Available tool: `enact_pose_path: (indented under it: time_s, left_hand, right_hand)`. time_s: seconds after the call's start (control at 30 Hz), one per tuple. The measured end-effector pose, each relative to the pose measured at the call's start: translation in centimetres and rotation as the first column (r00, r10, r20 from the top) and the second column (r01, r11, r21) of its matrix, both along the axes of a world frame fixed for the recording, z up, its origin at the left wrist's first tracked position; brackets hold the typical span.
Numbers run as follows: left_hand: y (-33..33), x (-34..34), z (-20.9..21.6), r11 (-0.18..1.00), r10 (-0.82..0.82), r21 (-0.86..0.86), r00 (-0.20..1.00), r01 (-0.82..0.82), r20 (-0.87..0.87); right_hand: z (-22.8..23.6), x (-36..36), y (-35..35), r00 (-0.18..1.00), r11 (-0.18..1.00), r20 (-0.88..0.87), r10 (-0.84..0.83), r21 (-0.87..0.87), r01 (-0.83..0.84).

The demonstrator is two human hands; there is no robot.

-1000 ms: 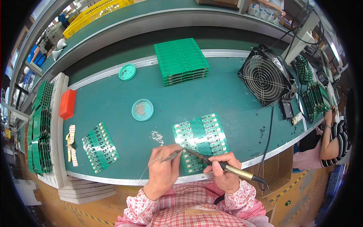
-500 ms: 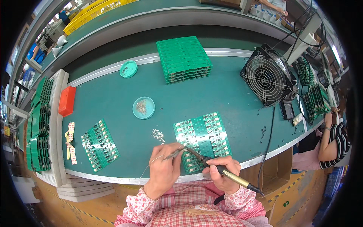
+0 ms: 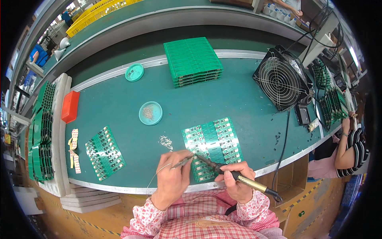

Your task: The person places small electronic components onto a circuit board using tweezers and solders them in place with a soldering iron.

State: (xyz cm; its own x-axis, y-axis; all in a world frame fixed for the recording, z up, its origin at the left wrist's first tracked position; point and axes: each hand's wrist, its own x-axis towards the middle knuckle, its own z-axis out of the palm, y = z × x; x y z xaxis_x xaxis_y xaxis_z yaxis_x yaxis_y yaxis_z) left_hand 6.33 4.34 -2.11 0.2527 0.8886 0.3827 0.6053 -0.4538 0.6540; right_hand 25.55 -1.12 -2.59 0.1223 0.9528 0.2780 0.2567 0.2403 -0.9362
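Note:
In my right hand (image 3: pixel 238 181) is a soldering iron (image 3: pixel 254 184) with a black grip and a gold-coloured handle. Its tip points left and meets the green circuit board panel (image 3: pixel 217 139) near the panel's left side. My left hand (image 3: pixel 173 179) is closed on grey tweezers (image 3: pixel 182 162), whose points come close to the iron's tip. A thin solder wire (image 3: pixel 154 177) trails from the same hand. Small parts at the meeting point are too tiny to make out. Loose pale components (image 3: pixel 165 142) lie just beyond my left hand.
A second circuit board panel (image 3: pixel 105 153) lies left. Two round green dishes (image 3: pixel 151 113) and a stack of green panels (image 3: pixel 193 59) stand farther back. A fan (image 3: pixel 280 79) stands right, a red box (image 3: pixel 70 106) left. Another person's arm (image 3: pixel 344 139) is at far right.
The soldering iron's handle and my right hand have shifted slightly right. The left hand and tweezers stay nearly still at the panel.

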Motion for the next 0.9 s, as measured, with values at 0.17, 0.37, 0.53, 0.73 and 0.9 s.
enact_pose_path:
  time_s: [0.17, 0.37, 0.53, 0.73, 0.9]
  left_hand:
    - [0.08, -0.02, -0.1, 1.0, -0.003, 0.019, 1.0, 0.003, 0.001]
    - [0.18, 0.04, -0.11, 0.999, -0.006, 0.04, 1.0, 0.006, 0.015]
    - [0.15, -0.03, -0.08, 1.0, -0.004, 0.031, 1.0, 0.003, 0.006]
    - [0.14, 0.06, -0.01, 1.0, -0.012, 0.016, 1.0, 0.012, -0.004]
    - [0.13, 0.01, 0.29, 1.0, -0.017, 0.007, 1.0, 0.017, -0.013]
  right_hand:
    - [-0.19, -0.07, 0.1, 1.0, 1.0, 0.01, 0.015, 0.002, -0.015]
    - [-0.16, 0.22, 0.51, 0.991, 0.99, 0.12, 0.053, 0.127, -0.068]
    - [-0.29, 0.26, 0.59, 0.983, 0.975, 0.169, 0.069, 0.195, -0.102]
    - [-0.53, -0.12, 0.32, 0.999, 0.996, 0.039, 0.002, 0.087, -0.005]
    - [-0.28, 0.28, 0.99, 0.979, 0.959, 0.182, 0.096, 0.247, -0.139]
